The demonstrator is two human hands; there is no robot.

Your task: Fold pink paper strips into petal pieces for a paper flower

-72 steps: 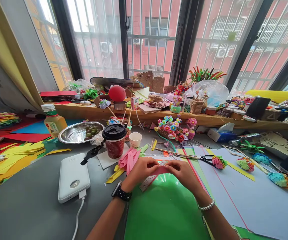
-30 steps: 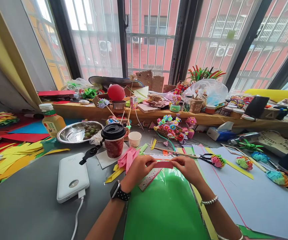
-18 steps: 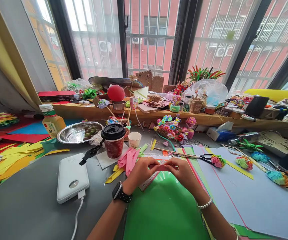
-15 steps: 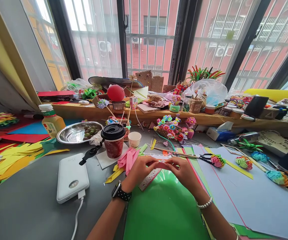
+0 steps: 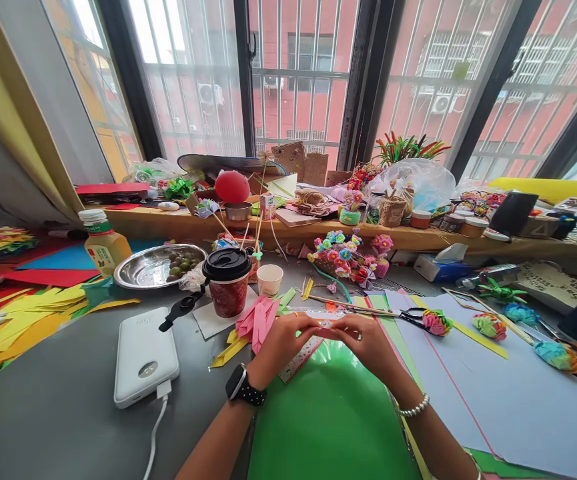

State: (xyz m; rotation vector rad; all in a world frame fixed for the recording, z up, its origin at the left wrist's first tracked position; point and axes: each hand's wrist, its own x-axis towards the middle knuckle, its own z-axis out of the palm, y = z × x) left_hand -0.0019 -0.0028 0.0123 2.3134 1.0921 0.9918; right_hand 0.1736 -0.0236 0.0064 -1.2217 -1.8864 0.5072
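Observation:
My left hand (image 5: pixel 287 341) and my right hand (image 5: pixel 367 341) meet above the top of a glossy green sheet (image 5: pixel 333 420). Between their fingertips they pinch a small pink paper strip (image 5: pixel 325 333), mostly covered by the fingers. Under the left hand, a patterned ruler (image 5: pixel 298 363) lies slantwise at the sheet's upper edge. Beside that hand is a bundle of pink paper strips (image 5: pixel 258 317), with yellow strips (image 5: pixel 229 351) below it. To the right of my right hand, black-handled scissors (image 5: pixel 413 319) rest near a folded paper flower (image 5: pixel 437 322).
A lidded dark red cup (image 5: pixel 227 290), a paper cup (image 5: pixel 269 280) and a metal bowl (image 5: pixel 133 270) stand behind the hands. A white power bank (image 5: pixel 145 353) with a cable lies left. White paper sheets (image 5: pixel 518 407) cover the right side. Crafts crowd the wooden ledge (image 5: pixel 188 221).
Both hands stay at nearly the same spot, still pinching the pink paper strip. My wrists have shifted very slightly to the right.

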